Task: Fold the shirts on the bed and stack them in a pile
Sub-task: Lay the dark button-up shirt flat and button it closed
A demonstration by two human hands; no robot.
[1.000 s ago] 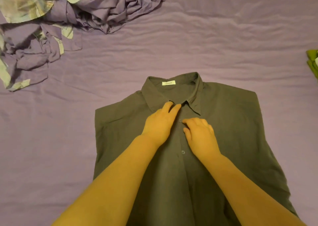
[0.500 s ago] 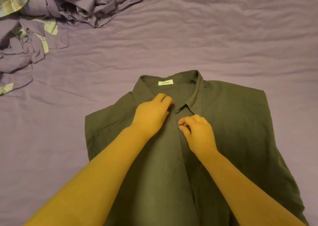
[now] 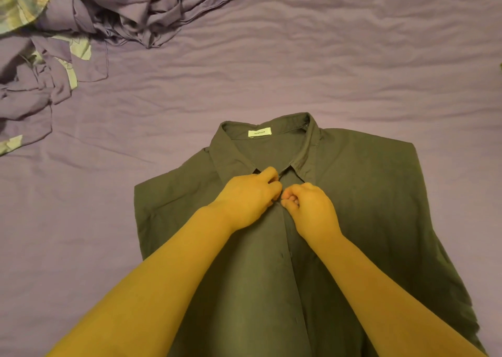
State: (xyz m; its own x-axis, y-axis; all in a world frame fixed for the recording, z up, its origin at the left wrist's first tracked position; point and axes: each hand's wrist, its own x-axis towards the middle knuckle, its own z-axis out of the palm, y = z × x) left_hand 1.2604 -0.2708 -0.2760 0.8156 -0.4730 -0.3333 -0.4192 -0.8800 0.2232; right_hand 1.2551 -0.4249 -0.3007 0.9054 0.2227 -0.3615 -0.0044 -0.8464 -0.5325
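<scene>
While the olive shirt is lying face-up on the bed, I'm pinching its placket just below the collar with my left hand and right hand, seemingly fastening the top button; folding comes next.

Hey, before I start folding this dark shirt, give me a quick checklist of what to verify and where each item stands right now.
1. Dark shirt lies front up and flat on the bed sheet: ok.
2. Collar spread open, white label showing: ok.
3. Top of the placket fastened: cannot tell; the left hand and right hand both pinch the fabric there and hide the button.
4. Sleeves tucked in: ok at the shoulders; lower down is out of view.
5. Bare sheet beside the shirt to fold on: ok.
6. Heap of unfolded clothes apart from the shirt: ok, it sits at the far left corner.
</scene>
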